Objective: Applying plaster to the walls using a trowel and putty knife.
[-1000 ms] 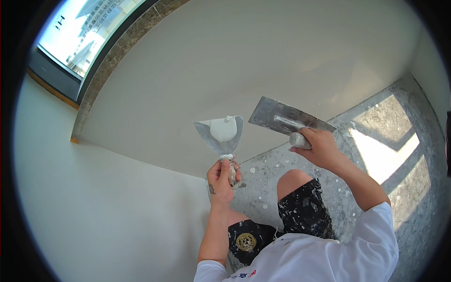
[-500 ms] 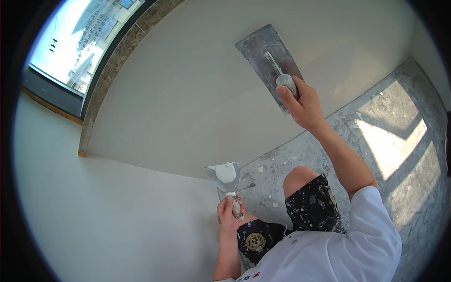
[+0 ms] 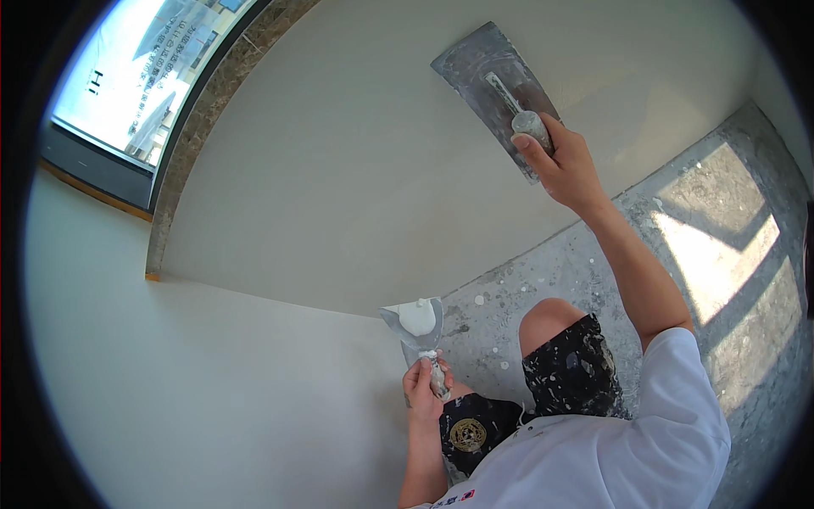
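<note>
My right hand (image 3: 570, 165) is wrapped round the handle of a rectangular metal plastering trowel (image 3: 496, 72). The trowel's blade lies against, or very close to, the pale wall (image 3: 339, 170) below the window; its contact edge cannot be made out. Low and close to my body, my left hand (image 3: 426, 388) grips the handle of a putty knife (image 3: 411, 331). A lump of white putty (image 3: 417, 317) rests on the putty knife's wide blade. The putty knife is held away from the trowel, near the corner of the two walls.
A window (image 3: 127, 76) with a brown stone sill (image 3: 195, 110) is at the upper left. Another white wall (image 3: 254, 382) runs along my left side. The grey concrete floor (image 3: 610, 246) has splatters and sunlit patches (image 3: 712, 246). My bent knee (image 3: 555, 327) is between both arms.
The trowel and my right hand have moved slightly up and to the right along the wall. My left hand with the putty knife has shifted a little right in the picture.
</note>
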Motion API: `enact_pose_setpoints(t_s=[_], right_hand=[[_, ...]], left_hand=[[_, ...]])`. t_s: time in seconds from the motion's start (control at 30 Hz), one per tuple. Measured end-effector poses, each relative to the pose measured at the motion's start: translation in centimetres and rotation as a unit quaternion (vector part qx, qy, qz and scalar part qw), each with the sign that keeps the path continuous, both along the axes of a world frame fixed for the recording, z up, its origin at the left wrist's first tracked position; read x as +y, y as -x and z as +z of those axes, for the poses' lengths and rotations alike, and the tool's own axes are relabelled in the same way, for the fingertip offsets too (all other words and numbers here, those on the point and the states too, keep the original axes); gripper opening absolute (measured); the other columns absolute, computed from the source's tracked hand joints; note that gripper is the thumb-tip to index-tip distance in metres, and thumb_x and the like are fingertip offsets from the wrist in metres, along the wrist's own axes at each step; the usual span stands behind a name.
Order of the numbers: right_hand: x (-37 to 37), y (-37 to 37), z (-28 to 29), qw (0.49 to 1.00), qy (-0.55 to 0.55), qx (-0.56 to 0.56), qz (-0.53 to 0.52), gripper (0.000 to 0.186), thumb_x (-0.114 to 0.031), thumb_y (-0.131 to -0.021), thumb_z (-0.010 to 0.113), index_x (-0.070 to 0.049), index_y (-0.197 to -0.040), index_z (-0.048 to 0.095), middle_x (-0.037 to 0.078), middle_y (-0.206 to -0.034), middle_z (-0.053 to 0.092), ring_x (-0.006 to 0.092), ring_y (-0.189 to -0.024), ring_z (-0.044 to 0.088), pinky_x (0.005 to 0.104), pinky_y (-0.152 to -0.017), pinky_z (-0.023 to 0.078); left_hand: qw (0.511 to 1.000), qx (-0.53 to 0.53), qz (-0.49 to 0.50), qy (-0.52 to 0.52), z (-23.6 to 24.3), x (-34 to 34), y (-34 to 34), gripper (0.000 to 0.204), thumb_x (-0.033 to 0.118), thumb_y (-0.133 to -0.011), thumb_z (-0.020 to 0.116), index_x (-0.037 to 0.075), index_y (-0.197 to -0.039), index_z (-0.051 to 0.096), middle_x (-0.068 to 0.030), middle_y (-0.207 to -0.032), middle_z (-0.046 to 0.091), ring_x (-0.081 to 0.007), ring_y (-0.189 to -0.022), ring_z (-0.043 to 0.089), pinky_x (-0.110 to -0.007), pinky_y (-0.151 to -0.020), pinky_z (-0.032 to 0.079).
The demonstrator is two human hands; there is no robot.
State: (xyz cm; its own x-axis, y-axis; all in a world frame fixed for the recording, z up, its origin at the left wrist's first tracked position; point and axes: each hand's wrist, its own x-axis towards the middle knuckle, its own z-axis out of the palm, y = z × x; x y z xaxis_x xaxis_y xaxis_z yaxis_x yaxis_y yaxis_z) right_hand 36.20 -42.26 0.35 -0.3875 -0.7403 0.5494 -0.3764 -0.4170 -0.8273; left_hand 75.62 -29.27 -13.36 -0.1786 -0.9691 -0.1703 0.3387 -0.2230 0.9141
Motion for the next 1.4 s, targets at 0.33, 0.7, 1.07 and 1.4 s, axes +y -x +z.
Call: enact_pose_setpoints(t_s=[0.33,0.7,1.07,1.4], right_hand=[[1.0,0.9,0.8,0.996,0.063,0.060,-0.009,0.039,-0.041,-0.091,0.067,-0.003,-0.094,0.061,0.012,-0.063,0.057,0.0267,-0.055,0.055,0.0359,-0.054,0.043],[11.4,-3.8,-1.5,0.956,-0.140,0.194,0.168,0.044,-0.034,-0.078,0.076,0.000,-0.103,0.063,0.017,-0.074,0.061,0.0374,-0.066,0.060,0.0391,-0.060,0.047],[11.1,-5.2,-1.8,0.960,-0.189,0.168,0.122,0.045,-0.036,-0.080,0.076,0.001,-0.103,0.063,0.015,-0.076,0.063,0.0311,-0.067,0.062,0.0369,-0.063,0.049],[1.3,-16.5,2.3,0.800,0.043,-0.253,0.542,0.049,-0.052,-0.096,0.056,-0.004,-0.106,0.058,0.004,-0.077,0.059,0.0118,-0.068,0.055,0.0286,-0.061,0.046]], left_hand=[[1.000,0.017,0.018,0.004,1.1,0.3,1.8,0.031,0.024,-0.102,0.053,-0.005,-0.112,0.060,-0.0092,-0.084,0.063,-0.0161,-0.060,0.058,-0.027,-0.052,0.045],[0.974,-0.061,0.117,0.186,12.9,-7.5,8.5,0.024,0.014,-0.089,0.071,0.000,-0.107,0.062,-0.0058,-0.088,0.063,-0.0094,-0.060,0.053,-0.023,-0.054,0.043],[0.972,-0.098,0.141,0.158,10.9,-8.0,6.6,0.027,0.006,-0.084,0.075,0.000,-0.107,0.062,-0.0047,-0.078,0.063,-0.0086,-0.057,0.053,-0.023,-0.052,0.043],[0.981,-0.054,0.173,0.074,3.0,-1.2,-3.7,0.035,0.033,-0.101,0.055,-0.001,-0.107,0.063,-0.0099,-0.081,0.066,-0.0115,-0.052,0.055,-0.025,-0.047,0.045]])
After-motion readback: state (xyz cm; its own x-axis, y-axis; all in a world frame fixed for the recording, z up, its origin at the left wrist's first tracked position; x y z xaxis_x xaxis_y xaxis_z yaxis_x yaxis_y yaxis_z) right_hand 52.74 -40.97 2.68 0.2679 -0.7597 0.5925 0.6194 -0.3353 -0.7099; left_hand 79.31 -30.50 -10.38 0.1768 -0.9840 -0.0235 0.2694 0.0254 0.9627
